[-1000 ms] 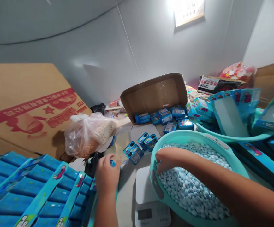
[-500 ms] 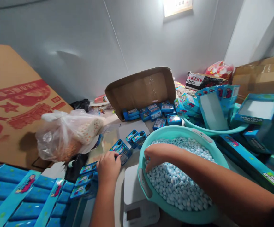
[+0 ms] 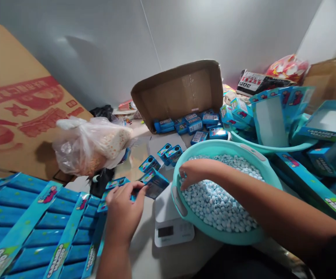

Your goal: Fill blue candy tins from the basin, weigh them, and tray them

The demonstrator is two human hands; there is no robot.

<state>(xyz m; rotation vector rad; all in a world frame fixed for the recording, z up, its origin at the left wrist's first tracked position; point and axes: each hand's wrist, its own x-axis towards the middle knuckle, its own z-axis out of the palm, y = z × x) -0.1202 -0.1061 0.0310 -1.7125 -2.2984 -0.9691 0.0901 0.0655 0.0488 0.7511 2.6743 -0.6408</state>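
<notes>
so from the head view, the only one here: left hand has a small blue box pinched by its near end between thumb and fingertips. that grip looks like it leaves most of the box poking out free, tilted toward the tub side. it overlaps the corner of the white scale from this angle, can't tell if they touch.

right hand is down in the turquoise tub, wrist bent over the pale blue pieces. fingers are curled and fairly narrow, but the tips are partly hidden, so can't tell how many pieces, if any, are in them. the tub sits right up against the scale, probably so neither arm has to stretch.

three other little boxes stand just past the held one, i'd guess to stay within easy reach of the left hand. further back, a brown carton lies tipped with its open side facing the person, which would make the loose boxes at its mouth easy to grab. banded blue packs sit in rows on the left, and a second tub on the right holds bigger packaging, both kinda out of the hands' way.
</notes>
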